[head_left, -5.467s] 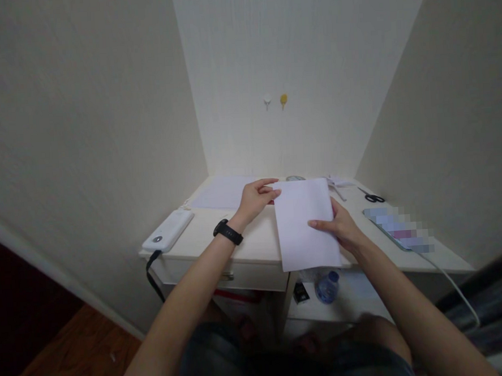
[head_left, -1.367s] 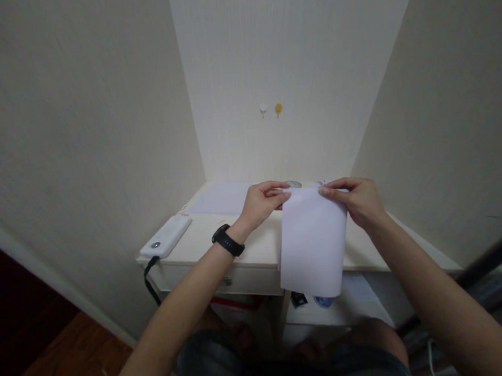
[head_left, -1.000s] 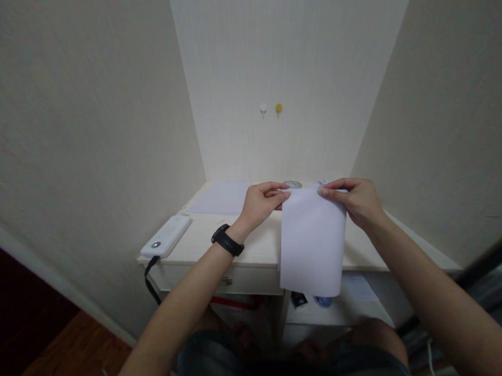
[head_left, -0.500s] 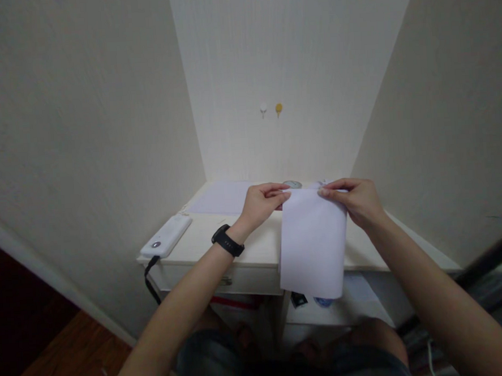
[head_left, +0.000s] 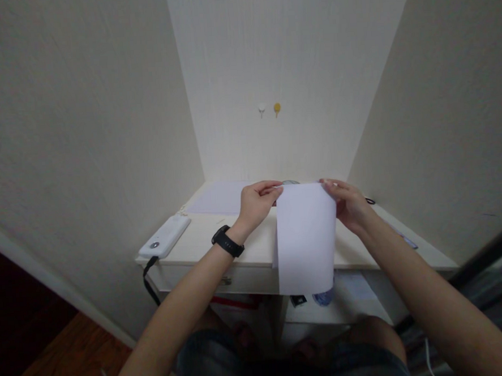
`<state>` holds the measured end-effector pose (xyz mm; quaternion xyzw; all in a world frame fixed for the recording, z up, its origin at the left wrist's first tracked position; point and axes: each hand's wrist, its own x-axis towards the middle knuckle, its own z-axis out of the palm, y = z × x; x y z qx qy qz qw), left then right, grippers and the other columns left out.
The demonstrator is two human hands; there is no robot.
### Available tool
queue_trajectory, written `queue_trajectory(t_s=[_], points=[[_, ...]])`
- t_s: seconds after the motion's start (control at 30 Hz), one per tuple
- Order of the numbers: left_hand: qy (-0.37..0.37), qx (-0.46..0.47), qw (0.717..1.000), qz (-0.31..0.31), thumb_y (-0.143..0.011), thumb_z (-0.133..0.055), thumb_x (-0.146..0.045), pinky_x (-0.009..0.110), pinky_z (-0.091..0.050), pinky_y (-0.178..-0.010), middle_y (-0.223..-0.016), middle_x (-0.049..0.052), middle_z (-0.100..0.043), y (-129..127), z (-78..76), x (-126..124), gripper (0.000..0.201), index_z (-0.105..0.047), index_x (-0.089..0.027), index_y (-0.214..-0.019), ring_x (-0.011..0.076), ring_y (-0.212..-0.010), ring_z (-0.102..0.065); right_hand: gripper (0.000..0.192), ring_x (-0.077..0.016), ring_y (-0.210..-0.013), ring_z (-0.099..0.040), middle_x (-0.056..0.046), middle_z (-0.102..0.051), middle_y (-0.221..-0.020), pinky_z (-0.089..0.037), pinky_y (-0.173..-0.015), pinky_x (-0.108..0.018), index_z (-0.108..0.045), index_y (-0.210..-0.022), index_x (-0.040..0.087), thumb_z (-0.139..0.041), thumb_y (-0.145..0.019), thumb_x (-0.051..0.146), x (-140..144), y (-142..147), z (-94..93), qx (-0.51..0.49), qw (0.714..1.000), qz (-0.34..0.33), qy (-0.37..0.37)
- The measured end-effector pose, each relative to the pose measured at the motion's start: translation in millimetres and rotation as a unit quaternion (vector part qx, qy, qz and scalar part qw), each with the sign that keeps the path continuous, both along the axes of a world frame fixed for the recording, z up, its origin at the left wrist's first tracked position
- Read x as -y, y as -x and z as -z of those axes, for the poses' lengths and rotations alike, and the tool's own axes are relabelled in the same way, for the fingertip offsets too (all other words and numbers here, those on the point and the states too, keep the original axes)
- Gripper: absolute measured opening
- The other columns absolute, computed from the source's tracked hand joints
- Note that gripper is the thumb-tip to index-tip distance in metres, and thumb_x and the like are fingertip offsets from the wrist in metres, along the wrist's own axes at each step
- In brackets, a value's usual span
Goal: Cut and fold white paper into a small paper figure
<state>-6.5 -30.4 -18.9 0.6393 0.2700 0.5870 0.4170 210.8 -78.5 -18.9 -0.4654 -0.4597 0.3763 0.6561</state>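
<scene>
A white sheet of paper (head_left: 305,238) hangs upright in front of me, over the front edge of the white desk (head_left: 238,255). Its top edge looks folded, and a second layer shows behind at its lower left. My left hand (head_left: 257,203), with a black watch on the wrist, pinches the top left corner between thumb and fingers. At the top right corner, my right hand (head_left: 349,203) grips the sheet, thumb in front and fingers partly behind it. Part of a round grey object (head_left: 291,182) shows just beyond the paper's top edge.
A white power bank (head_left: 164,237) with a black cable lies at the desk's left edge. More white paper (head_left: 217,197) lies at the back left. A dark pen-like object (head_left: 407,242) is on the right. Walls close in on three sides, with two hooks (head_left: 277,108) at the back.
The paper has shifted slightly left and up and now hangs straighter. My right hand has moved a little left, its fingers now at the sheet's right corner.
</scene>
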Motion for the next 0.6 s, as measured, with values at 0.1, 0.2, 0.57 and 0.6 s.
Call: queue_trajectory(t_s=[0.1, 0.2, 0.57, 0.6], points=[[-0.008, -0.013, 1.0, -0.015, -0.072, -0.077, -0.027, 0.021, -0.054, -0.056, -0.073, 0.005, -0.074, 3, 1.2, -3, 0.02, -0.077, -0.014, -0.087, 0.0129, -0.064, -0.066, 0.043, -0.0131, -0.053, -0.052, -0.003, -0.065, -0.066, -0.037, -0.044, -0.025, -0.067, -0.073, 0.016, -0.088, -0.055, 0.048, -3, -2, 6.0, 0.0, 0.999, -0.032, 0.036], [-0.009, -0.021, 1.0, -0.017, -0.072, -0.077, -0.027, 0.022, -0.054, -0.055, -0.072, 0.005, -0.073, 4, 3.9, -7, 0.02, -0.077, -0.014, -0.087, 0.0132, -0.063, -0.066, 0.043, -0.0135, -0.054, -0.052, -0.004, -0.065, -0.064, -0.039, -0.045, -0.026, -0.066, -0.067, 0.015, -0.092, -0.048, 0.044, -5, -2, 9.2, -0.005, 0.999, -0.012, 0.031], [0.012, -0.017, 0.999, -0.039, -0.07, -0.077, -0.023, 0.021, -0.052, -0.053, -0.071, 0.005, -0.073, 5, 10.6, -13, 0.018, -0.077, -0.013, -0.085, 0.0125, -0.062, -0.065, 0.046, -0.0096, -0.046, -0.047, 0.001, -0.056, -0.052, -0.034, -0.041, -0.023, -0.064, -0.056, 0.015, -0.093, -0.041, 0.048, -3, 4, 11.4, -0.058, 0.998, 0.033, 0.003], [0.013, -0.017, 0.999, -0.039, -0.07, -0.077, -0.022, 0.021, -0.052, -0.054, -0.072, 0.005, -0.074, 5, 10.5, -13, 0.018, -0.077, -0.013, -0.085, 0.0126, -0.062, -0.065, 0.046, -0.0102, -0.046, -0.048, 0.001, -0.058, -0.053, -0.034, -0.041, -0.024, -0.065, -0.058, 0.015, -0.093, -0.041, 0.048, -2, 4, 11.9, -0.058, 0.998, 0.033, 0.003]])
